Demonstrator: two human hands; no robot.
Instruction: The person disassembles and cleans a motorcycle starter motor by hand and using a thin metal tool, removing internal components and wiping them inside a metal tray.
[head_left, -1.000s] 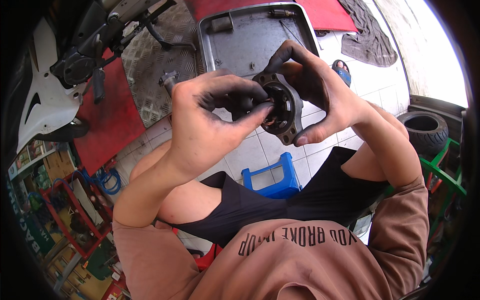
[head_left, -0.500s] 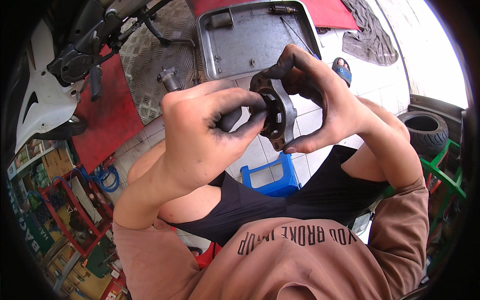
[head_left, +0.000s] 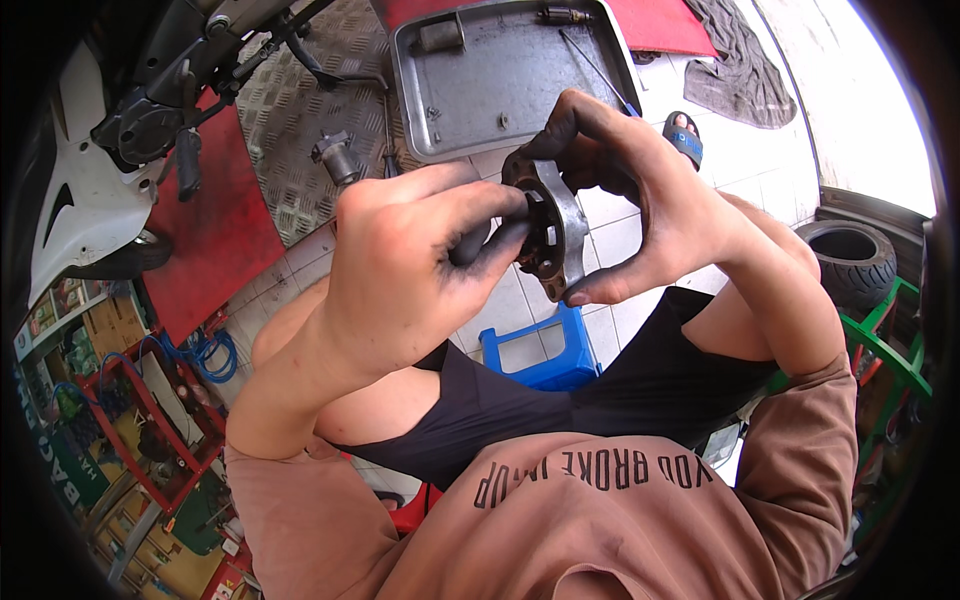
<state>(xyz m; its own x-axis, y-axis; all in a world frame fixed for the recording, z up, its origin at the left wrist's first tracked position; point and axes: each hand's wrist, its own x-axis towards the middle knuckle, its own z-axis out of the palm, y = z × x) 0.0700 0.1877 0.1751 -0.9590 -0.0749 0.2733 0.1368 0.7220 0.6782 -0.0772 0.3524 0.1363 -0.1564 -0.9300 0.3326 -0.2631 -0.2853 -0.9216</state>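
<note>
Holding metal housing (head_left: 566, 228) — right fingers (head_left: 555, 125); left fingers (head_left: 492, 201) at opening.

Right hand (head_left: 650, 195) curved around metal housing (head_left: 570, 228), leaving open pocket between palm and housing's near side. Left hand (head_left: 405, 250), fingertips at housing's open face, blocked that way in. Under housing, gap ran down to blue stool (head_left: 562, 362), which stood between thighs (head_left: 388, 412). Beyond hands, tray (head_left: 490, 75) lay open from above, middle offering room (small metal bits (head_left: 503, 122) sat toward closer edge). Motorcycle (head_left: 150, 128) crowded far left; sandalled foot (head_left: 685, 138) obstructed right side.
</note>
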